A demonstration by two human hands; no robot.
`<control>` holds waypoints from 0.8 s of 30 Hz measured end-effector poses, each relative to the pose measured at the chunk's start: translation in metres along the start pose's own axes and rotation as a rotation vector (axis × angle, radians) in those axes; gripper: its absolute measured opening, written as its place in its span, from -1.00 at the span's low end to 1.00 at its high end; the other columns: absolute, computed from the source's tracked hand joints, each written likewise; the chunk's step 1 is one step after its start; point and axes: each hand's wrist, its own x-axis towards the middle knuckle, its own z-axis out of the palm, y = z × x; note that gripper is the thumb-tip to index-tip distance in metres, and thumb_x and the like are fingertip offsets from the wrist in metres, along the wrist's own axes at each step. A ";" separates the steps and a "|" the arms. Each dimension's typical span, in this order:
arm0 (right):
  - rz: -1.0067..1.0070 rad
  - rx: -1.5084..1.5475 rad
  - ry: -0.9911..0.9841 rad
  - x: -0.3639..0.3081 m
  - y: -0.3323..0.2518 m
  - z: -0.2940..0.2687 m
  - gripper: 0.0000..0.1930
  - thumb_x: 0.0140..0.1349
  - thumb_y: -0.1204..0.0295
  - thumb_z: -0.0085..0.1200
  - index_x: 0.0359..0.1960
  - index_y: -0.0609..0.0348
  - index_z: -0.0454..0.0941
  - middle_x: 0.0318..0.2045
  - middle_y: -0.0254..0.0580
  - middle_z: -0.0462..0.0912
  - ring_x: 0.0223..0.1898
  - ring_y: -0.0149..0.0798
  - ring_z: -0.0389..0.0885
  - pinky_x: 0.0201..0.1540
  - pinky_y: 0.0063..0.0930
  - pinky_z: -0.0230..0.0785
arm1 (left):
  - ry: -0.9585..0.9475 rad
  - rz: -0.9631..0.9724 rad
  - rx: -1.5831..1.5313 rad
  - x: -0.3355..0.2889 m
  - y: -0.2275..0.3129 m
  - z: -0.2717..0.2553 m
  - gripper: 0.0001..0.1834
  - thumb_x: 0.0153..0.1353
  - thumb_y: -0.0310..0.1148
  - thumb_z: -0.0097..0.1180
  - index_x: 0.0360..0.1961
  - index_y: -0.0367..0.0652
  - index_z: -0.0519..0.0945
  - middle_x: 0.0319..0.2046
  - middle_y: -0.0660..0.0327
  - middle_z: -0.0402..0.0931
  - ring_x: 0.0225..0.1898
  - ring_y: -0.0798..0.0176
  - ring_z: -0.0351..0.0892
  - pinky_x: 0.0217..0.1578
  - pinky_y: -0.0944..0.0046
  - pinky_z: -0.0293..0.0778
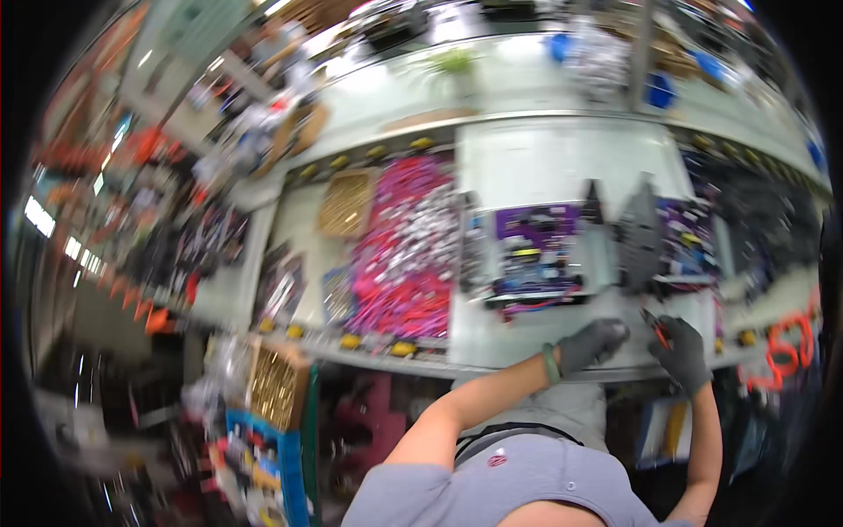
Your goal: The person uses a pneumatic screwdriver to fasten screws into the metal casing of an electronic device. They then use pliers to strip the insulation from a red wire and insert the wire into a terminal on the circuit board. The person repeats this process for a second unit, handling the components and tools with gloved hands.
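My right hand (682,356), in a grey glove, is closed around a small hand tool (660,330) with orange handles and a dark tip, most likely pliers. To its left, my gloved left hand (594,344) hovers over the bench's near edge with its fingers curled; whatever they hold is hidden by blur. Beyond the hands lies a purple circuit board (537,250) with many components and some wires along its near side. A second purple board (687,239) sits further right, beside a dark grey pointed part (639,233). Neither hand touches the boards.
Left of the boards is a heap of pink and white small parts (406,250), with a shallow box of brass-coloured pieces (346,203) behind it. Dark parts (764,220) lie at the right. Below the bench, a blue crate (268,461) stands at the left.
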 end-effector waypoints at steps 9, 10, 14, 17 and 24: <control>-0.456 -0.267 0.153 0.037 -0.044 0.039 -0.44 -0.12 0.17 0.38 -0.05 0.11 0.54 -0.06 -0.05 0.58 -0.03 0.12 0.45 0.05 0.02 0.30 | 0.697 0.022 0.126 -0.226 0.042 -0.075 -0.82 0.35 -0.28 -0.07 -0.14 -0.11 0.48 -0.46 0.40 0.38 -0.46 0.53 0.32 -0.44 0.46 0.29; -0.413 -0.255 0.160 0.035 -0.047 0.040 -0.47 -0.09 0.18 0.37 -0.06 0.09 0.55 -0.06 -0.05 0.58 -0.04 0.10 0.46 0.04 0.01 0.31 | 0.826 0.156 0.237 -0.241 0.045 -0.086 -0.80 0.28 -0.35 -0.06 -0.15 -0.16 0.54 -0.42 0.37 0.44 -0.43 0.50 0.36 -0.44 0.42 0.35; -0.478 -0.142 0.137 0.042 -0.091 -0.008 -0.76 0.07 0.28 0.27 -0.23 -0.02 0.56 -0.50 -0.27 0.59 -0.50 -0.16 0.56 -0.43 -0.22 0.37 | 0.985 0.238 0.909 -0.279 0.032 -0.165 -0.67 0.06 -0.53 -0.04 -0.14 -0.22 0.62 -0.13 0.10 0.62 0.01 0.17 0.58 0.11 0.19 0.43; -0.591 -0.028 0.199 0.061 -0.146 -0.068 -0.83 0.10 0.31 0.26 -0.31 -0.02 0.56 -0.63 -0.26 0.52 -0.62 -0.16 0.53 -0.56 -0.26 0.31 | 0.938 0.145 1.476 -0.272 0.050 -0.174 -0.72 0.07 -0.41 0.16 -0.15 -0.11 0.66 0.00 0.04 0.59 0.11 0.00 0.51 0.21 0.08 0.36; -0.499 -0.156 0.401 0.239 -0.178 -0.055 -0.69 0.15 0.10 0.15 -0.33 0.09 0.65 -0.43 -0.04 0.66 -0.36 0.05 0.67 -0.29 -0.05 0.49 | 1.031 0.814 0.949 -0.192 0.177 -0.119 -0.86 0.24 -0.46 0.04 -0.27 -0.28 0.60 -0.32 0.14 0.59 -0.22 0.24 0.58 -0.20 0.23 0.50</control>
